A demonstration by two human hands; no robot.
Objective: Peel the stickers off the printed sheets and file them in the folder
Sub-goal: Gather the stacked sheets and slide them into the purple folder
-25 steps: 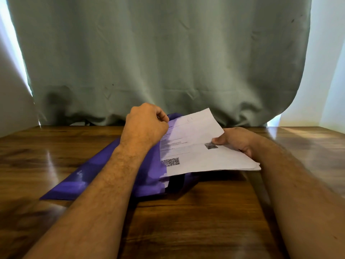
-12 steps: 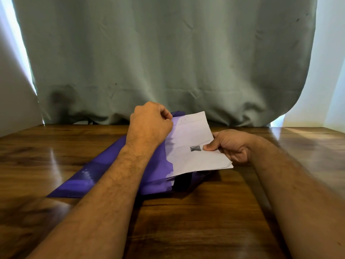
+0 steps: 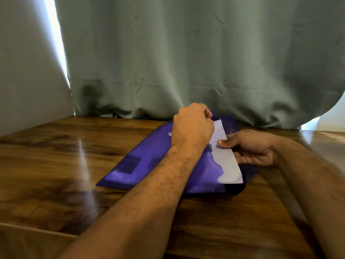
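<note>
A purple translucent folder (image 3: 149, 165) lies flat on the wooden table (image 3: 56, 165). White printed sheets (image 3: 227, 165) sit mostly inside it, with only a narrow strip sticking out of its right side. My left hand (image 3: 192, 126) pinches the folder's upper flap at the far edge and holds it lifted. My right hand (image 3: 252, 148) grips the sheets' right edge, thumb on top. A small dark printed patch shows next to my thumb. No sticker can be made out.
A grey-green curtain (image 3: 186, 62) hangs close behind the table's far edge. A pale wall stands at the left (image 3: 28, 71). Bare glossy wood spreads to the left and front of the folder.
My right hand has pushed the sheets leftward, deeper into the folder; far less white paper shows now. My left hand keeps holding the flap. The head camera has shifted, so the scene sits further right.
</note>
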